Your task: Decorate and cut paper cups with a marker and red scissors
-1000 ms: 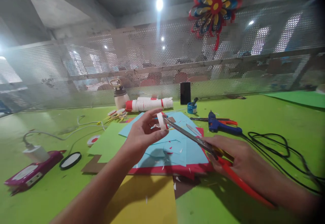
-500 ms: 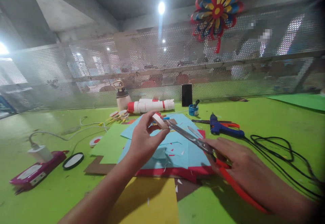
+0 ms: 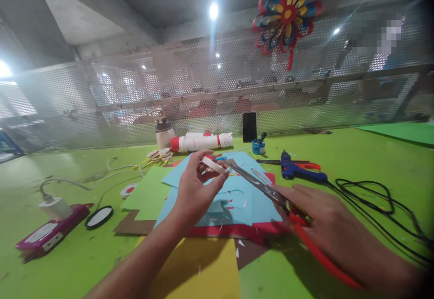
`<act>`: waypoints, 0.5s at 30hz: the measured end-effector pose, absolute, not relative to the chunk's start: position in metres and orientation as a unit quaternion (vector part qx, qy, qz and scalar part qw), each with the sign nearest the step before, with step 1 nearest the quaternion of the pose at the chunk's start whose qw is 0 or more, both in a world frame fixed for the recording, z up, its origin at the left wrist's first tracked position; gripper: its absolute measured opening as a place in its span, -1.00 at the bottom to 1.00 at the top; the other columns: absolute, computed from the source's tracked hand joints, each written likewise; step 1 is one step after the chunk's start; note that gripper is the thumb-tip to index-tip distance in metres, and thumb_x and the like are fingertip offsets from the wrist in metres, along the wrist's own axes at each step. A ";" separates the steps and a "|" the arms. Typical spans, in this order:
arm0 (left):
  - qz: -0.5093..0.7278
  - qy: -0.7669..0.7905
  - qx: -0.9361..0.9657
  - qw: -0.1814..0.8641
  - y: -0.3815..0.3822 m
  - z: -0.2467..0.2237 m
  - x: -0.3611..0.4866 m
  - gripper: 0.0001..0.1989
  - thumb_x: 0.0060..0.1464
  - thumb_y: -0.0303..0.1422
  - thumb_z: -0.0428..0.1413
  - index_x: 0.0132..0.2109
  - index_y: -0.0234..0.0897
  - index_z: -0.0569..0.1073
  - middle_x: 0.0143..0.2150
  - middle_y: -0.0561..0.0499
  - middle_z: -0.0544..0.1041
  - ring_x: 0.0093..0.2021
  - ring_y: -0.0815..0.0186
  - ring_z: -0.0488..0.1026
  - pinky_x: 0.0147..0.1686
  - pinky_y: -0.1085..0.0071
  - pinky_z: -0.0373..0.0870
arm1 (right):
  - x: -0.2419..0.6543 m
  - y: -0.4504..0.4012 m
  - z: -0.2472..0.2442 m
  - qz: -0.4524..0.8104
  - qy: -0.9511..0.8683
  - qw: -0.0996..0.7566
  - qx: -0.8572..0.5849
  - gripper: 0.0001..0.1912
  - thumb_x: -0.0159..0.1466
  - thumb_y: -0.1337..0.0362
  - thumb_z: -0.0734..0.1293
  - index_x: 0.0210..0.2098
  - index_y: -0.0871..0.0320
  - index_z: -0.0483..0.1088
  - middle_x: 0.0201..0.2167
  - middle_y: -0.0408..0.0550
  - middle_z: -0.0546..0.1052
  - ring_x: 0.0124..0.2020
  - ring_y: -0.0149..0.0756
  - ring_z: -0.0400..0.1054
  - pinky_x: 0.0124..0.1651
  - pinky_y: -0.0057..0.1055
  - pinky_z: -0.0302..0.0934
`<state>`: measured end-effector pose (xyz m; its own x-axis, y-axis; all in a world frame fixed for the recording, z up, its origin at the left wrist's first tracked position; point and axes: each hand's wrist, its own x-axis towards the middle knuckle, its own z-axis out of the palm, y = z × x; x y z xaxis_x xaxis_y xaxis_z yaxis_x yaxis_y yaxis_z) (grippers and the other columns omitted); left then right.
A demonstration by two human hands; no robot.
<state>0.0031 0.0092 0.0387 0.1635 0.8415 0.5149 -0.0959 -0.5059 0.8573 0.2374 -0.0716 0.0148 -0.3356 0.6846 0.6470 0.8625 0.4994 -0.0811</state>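
Observation:
My left hand (image 3: 200, 190) pinches a small white ring with some red on it (image 3: 213, 163), raised above light blue paper (image 3: 242, 208). My right hand (image 3: 325, 222) is wrapped round the red handles of a pair of scissors (image 3: 257, 183). The blades point left, their tips right beside the ring and my left fingertips; whether they touch it I cannot tell. Small red and white scraps lie on the blue paper.
On the green table (image 3: 84, 263) are a blue glue gun (image 3: 300, 172) with black cable, a power strip (image 3: 52, 233), a black-rimmed disc (image 3: 99, 217), a blue jar (image 3: 258, 147), an upright phone (image 3: 249, 127), white rolls (image 3: 203, 142) and a bottle (image 3: 164, 134).
The white ring has tilted a little in my left fingers. Both hands keep nearly the same place, and the view has shifted slightly.

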 end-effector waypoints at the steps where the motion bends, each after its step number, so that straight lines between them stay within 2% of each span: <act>1: 0.579 0.288 0.649 0.401 0.010 0.038 0.003 -0.57 -0.03 -0.39 0.29 -0.06 -0.26 0.28 -0.13 -0.01 0.45 -0.11 0.28 0.54 -0.07 0.34 0.51 | 0.237 -0.071 0.014 -0.161 -0.807 0.318 -0.470 -0.64 0.22 0.44 0.24 0.00 0.20 0.42 -0.33 0.06 0.56 -0.34 -0.13 0.49 -0.31 -0.20 0.45; 9: 0.579 0.289 0.660 0.381 0.012 0.033 0.004 -0.61 -0.07 -0.50 0.24 -0.10 -0.27 0.28 -0.13 -0.03 0.48 -0.17 0.31 0.57 -0.15 0.36 0.55 | 0.239 -0.068 0.013 -0.151 -0.818 0.313 -0.459 -0.55 0.24 0.41 0.22 0.13 0.30 0.37 -0.26 0.14 0.44 -0.26 -0.06 0.42 -0.25 -0.07 0.42; 15: 0.580 0.298 0.668 0.358 0.013 0.030 0.005 -0.60 -0.11 -0.59 0.18 -0.11 -0.27 0.27 -0.13 -0.02 0.47 -0.23 0.33 0.58 -0.16 0.33 0.56 | 0.240 -0.070 0.010 -0.160 -0.815 0.296 -0.472 -0.57 0.26 0.35 0.24 0.11 0.29 0.41 -0.34 0.09 0.42 -0.35 -0.07 0.39 -0.34 -0.05 0.38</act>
